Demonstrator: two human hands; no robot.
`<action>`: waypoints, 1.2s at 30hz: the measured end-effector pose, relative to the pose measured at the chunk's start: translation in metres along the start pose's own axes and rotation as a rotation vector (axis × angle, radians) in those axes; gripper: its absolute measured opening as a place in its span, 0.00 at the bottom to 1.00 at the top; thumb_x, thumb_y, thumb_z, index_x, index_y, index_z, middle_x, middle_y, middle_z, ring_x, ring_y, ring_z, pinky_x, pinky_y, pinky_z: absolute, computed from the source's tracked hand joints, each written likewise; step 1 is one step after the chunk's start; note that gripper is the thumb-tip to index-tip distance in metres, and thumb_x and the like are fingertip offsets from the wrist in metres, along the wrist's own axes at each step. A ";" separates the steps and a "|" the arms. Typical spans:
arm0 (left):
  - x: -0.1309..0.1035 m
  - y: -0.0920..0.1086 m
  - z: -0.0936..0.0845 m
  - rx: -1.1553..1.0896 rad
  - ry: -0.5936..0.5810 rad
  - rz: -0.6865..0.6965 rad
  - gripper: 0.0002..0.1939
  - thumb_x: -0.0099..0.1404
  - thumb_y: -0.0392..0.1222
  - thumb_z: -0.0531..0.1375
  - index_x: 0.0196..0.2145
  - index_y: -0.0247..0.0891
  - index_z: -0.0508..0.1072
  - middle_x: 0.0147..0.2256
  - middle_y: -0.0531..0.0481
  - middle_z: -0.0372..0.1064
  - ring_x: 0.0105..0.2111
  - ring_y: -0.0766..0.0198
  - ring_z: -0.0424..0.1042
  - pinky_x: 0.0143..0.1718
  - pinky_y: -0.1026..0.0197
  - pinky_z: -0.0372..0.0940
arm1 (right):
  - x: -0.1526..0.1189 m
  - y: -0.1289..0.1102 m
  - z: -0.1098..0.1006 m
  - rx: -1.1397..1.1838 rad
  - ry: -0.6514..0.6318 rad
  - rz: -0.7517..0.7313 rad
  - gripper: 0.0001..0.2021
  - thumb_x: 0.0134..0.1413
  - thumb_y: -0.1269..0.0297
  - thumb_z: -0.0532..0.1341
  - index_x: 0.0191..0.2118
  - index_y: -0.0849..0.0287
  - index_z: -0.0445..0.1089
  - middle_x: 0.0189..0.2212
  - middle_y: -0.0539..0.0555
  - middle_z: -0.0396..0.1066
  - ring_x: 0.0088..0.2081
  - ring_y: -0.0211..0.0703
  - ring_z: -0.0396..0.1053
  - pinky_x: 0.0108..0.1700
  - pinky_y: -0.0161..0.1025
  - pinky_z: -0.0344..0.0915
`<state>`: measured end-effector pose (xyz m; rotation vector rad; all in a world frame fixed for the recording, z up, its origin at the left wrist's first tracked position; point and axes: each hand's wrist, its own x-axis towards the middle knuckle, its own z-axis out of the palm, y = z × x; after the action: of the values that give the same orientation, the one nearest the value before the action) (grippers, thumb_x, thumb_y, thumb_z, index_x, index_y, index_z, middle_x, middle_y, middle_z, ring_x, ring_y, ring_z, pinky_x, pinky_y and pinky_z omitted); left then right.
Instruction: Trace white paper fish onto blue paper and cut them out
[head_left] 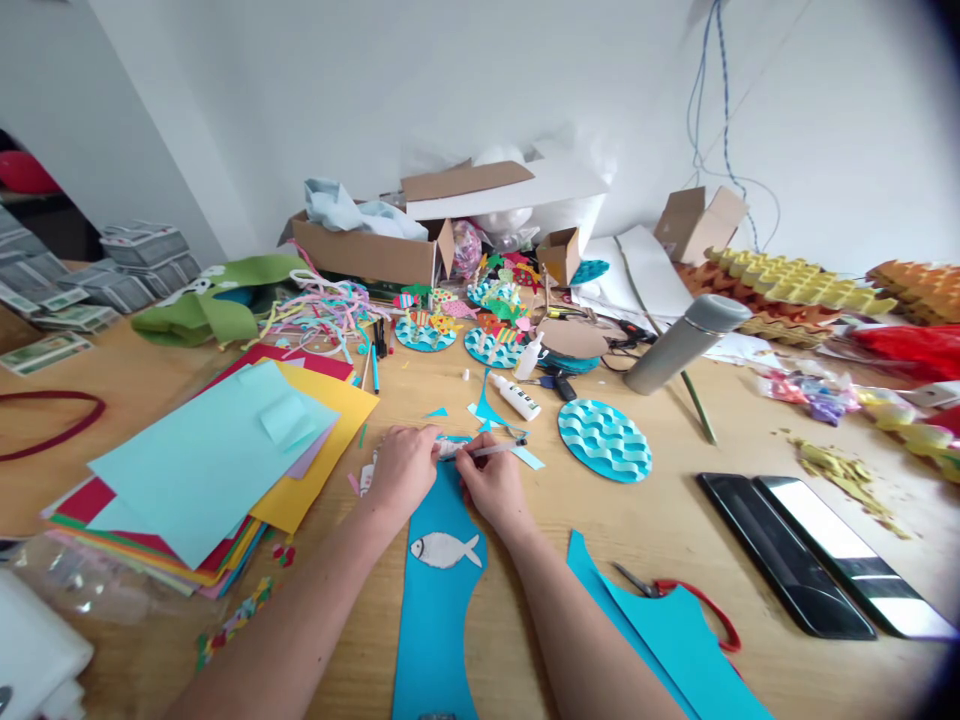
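My right hand [491,488] grips a pen [495,447], its tip near a small white paper cutout [452,446] at the far end of a blue paper strip [435,640]. With closed fingers, my left hand [409,468] holds that cutout at its left edge; the hands partly hide its shape. Nearer to me on the strip lies a white paper fish [446,550] with a drawn eye and gill line. Another white paper piece [367,475] shows in part beside my left hand.
Coloured paper sheets [202,450] are stacked at left. Red-handled scissors [701,600] lie partly under blue paper [652,640] at right. Beyond my hands are a glue bottle [516,397], a wavy blue disc [604,440] and a leaning grey flask [686,343]. Two phones [787,555] lie at right.
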<state>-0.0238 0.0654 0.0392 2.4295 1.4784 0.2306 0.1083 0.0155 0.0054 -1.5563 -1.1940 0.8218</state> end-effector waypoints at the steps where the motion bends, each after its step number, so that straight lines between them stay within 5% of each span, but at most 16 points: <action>1: 0.000 0.000 0.000 0.003 -0.001 0.001 0.15 0.66 0.34 0.56 0.49 0.40 0.73 0.41 0.45 0.77 0.45 0.57 0.73 0.49 0.58 0.61 | 0.000 0.000 0.000 -0.004 0.000 -0.003 0.06 0.50 0.62 0.58 0.28 0.55 0.60 0.12 0.43 0.62 0.13 0.37 0.60 0.17 0.32 0.53; 36: 0.002 -0.004 0.008 0.024 0.085 0.052 0.13 0.65 0.33 0.57 0.46 0.37 0.75 0.38 0.44 0.78 0.42 0.55 0.74 0.46 0.58 0.62 | 0.001 0.001 0.002 -0.046 0.003 -0.039 0.04 0.51 0.63 0.57 0.28 0.56 0.62 0.16 0.46 0.62 0.18 0.38 0.61 0.20 0.33 0.53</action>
<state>-0.0243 0.0673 0.0302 2.5078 1.4625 0.3335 0.1071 0.0173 0.0037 -1.5656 -1.2451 0.7711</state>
